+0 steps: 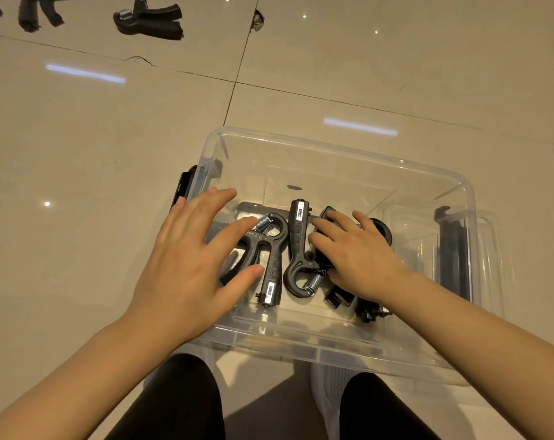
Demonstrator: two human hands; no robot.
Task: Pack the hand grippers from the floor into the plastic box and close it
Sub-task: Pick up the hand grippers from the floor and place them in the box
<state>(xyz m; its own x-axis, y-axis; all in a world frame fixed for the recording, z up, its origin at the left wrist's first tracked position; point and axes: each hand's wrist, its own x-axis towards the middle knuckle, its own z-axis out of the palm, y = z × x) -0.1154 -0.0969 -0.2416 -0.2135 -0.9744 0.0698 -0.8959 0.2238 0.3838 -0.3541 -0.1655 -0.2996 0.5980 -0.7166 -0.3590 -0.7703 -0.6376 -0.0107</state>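
A clear plastic box [339, 150] stands open on the tiled floor in front of my knees. Several black hand grippers lie side by side on its bottom, among them one [269, 249] left of centre and one [299, 255] beside it. My left hand [193, 258] hovers over the box's left side with fingers spread and straight, holding nothing. My right hand [358, 252] is inside the box, its fingers resting flat on a gripper [324, 214] that it mostly hides. More grippers [148, 20] lie on the floor at the far left.
Black latches sit on the box's left [183, 185] and right [450, 249] ends. A clear lid seems to lie under or beside the box on the right. The floor tile has a chipped corner [257, 20]. My legs and white shoes are just below the box.
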